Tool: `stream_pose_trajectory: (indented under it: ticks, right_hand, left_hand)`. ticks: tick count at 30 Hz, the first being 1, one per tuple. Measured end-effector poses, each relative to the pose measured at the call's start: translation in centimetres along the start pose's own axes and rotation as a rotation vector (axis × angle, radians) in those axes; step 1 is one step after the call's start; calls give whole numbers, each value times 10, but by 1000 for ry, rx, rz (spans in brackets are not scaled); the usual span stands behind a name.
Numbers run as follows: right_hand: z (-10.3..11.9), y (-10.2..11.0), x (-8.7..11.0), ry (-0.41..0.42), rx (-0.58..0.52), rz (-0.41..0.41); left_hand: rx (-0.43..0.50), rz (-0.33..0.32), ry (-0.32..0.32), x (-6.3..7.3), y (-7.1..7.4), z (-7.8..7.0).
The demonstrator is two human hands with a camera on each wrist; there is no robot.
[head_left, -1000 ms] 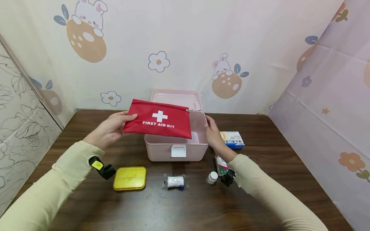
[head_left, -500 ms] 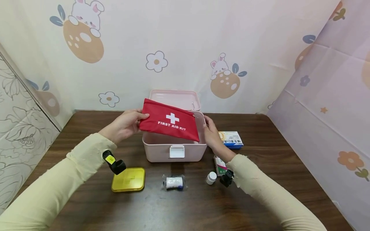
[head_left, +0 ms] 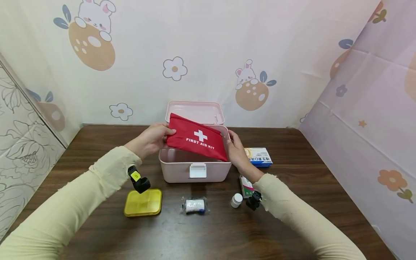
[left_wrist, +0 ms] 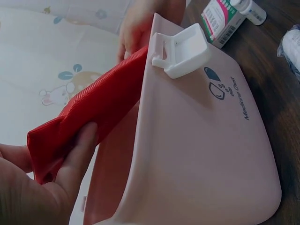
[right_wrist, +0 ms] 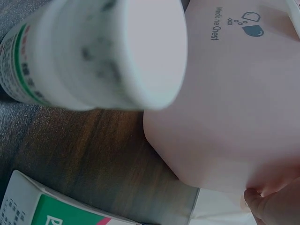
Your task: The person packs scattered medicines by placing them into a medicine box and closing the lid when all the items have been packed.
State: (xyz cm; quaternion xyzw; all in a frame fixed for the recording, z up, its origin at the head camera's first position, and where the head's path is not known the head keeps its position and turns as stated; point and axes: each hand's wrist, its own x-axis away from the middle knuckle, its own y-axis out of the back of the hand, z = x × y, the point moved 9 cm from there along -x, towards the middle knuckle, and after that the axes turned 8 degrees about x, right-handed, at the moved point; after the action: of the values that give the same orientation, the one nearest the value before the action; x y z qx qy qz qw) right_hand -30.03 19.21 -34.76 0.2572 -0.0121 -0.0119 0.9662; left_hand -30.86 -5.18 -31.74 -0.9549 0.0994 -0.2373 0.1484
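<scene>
My left hand [head_left: 152, 139] pinches the left end of a red first aid pouch [head_left: 195, 146], thumb on the front face. The pouch tilts down to the right over the mouth of a pink medicine chest [head_left: 177, 172], its lower right corner at the chest's right side. In the left wrist view the thumb presses the red fabric [left_wrist: 105, 98] just above the rim. My right hand [head_left: 238, 151] grips the chest's right wall, thumb and fingers on either side of the rim. The chest's lid [head_left: 195, 108] stands open at the back; its white latch [head_left: 198, 170] faces me.
In front of the chest lie a yellow pill case [head_left: 143, 203] and a wrapped bandage roll [head_left: 195, 206]. A white bottle [head_left: 236, 200] and a green-and-white box [head_left: 247, 187] stand by my right wrist. A blue-and-white box [head_left: 260, 157] lies behind that forearm.
My left hand has carried the pouch to the right, and its right end has dipped lower toward the chest's opening. The right hand keeps its hold on the chest wall.
</scene>
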Motion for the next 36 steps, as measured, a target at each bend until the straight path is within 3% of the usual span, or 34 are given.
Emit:
stream_pose_trajectory:
  ticks: [17, 36]
  right_hand:
    - [2, -2, 0, 9, -17, 20]
    - [2, -2, -1, 33, -71, 18]
  left_hand:
    - [17, -15, -9, -11, 11, 13]
    - [-81, 95, 23, -19, -16, 28]
